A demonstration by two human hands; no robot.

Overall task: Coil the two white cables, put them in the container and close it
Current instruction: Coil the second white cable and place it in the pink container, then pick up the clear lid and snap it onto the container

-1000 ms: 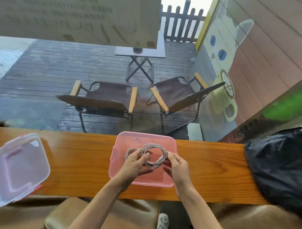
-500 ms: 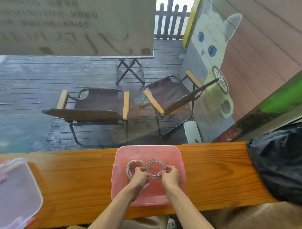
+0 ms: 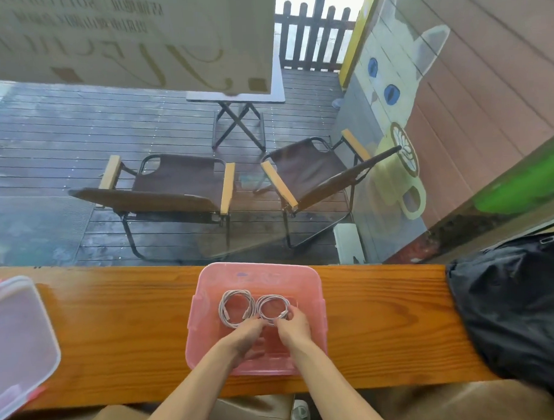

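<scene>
We are reaching both hands into the pink container [image 3: 210, 306], which is sitting at the middle of the counter [image 3: 123, 328], its far wall close to the counter's far edge and its near wall close to the near edge. The 2 white cables are already coiled and are lying side by side on the container's floor: the left coil [image 3: 236, 308] toward the left wall, the right coil [image 3: 273, 309] just beside it, the 2 touching or nearly so.

Our left hand [image 3: 245, 338] is resting at the near rim of the left coil with its fingers curled downward; we cannot tell whether it is pinching the cable or only touching it. Our right hand [image 3: 294, 324] is pinching the near rim of the right coil between thumb and fingertips.

So we are judging the coiling as done and the placing as all but done: what is left there is letting go and drawing both hands out. The closing is not yet begun. The lid [image 3: 19, 341] is lying flat at the counter's left end, well apart from the container, so it is needing to be fetched, set over the rim and pressed down.
</scene>
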